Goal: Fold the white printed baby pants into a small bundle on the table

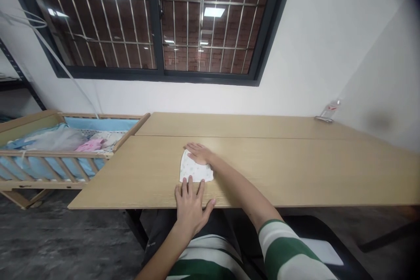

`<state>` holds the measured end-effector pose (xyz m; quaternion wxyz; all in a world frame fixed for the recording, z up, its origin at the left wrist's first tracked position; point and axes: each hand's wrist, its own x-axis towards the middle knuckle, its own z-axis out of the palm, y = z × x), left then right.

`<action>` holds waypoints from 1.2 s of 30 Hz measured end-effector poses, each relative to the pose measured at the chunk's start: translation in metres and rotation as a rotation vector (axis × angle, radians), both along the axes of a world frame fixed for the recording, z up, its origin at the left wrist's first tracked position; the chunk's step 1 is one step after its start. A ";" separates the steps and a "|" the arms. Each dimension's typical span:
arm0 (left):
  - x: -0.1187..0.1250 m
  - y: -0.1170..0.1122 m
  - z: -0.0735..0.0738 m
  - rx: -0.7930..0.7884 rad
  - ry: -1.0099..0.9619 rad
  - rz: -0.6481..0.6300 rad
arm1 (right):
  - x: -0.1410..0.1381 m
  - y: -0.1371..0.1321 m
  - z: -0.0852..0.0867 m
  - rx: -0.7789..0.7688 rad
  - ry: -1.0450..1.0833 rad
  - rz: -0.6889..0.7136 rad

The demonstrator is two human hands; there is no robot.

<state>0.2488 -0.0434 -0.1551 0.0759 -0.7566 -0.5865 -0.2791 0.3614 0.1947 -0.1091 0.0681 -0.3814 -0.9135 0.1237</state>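
A small white baby cap with a faint printed pattern lies flat on the wooden table. Its lower edge is fairly straight and its top is rounded. Across its upper part rests my right hand, palm down with fingers stretched to the left, hiding some of the fabric. My left hand lies near the table's front edge, fingers spread, with the fingertips at the cap's lower edge. Neither hand grips anything.
A wooden crib with blue lining and bundled cloths stands left of the table. At the back right is a clear plastic bottle beside a flat dark object. A barred window is in the wall behind; a black chair stands below right.
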 end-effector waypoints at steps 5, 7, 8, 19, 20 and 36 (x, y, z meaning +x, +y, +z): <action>0.000 0.001 -0.002 0.006 -0.019 -0.003 | -0.001 0.007 -0.001 -0.076 0.051 -0.050; 0.001 0.001 -0.002 0.010 -0.029 0.001 | -0.003 0.007 0.001 -0.123 0.125 -0.085; 0.001 0.001 -0.002 0.009 -0.035 0.000 | -0.003 0.007 0.003 -0.135 0.161 -0.105; -0.057 0.023 0.010 0.002 -0.110 -0.182 | 0.043 -0.068 0.040 -0.065 0.510 -0.155; -0.064 0.030 0.010 0.004 -0.108 -0.207 | 0.047 -0.081 0.042 -0.103 0.464 -0.103; -0.089 0.063 0.030 -0.089 -0.049 -0.454 | 0.066 -0.181 0.031 0.010 0.173 -0.062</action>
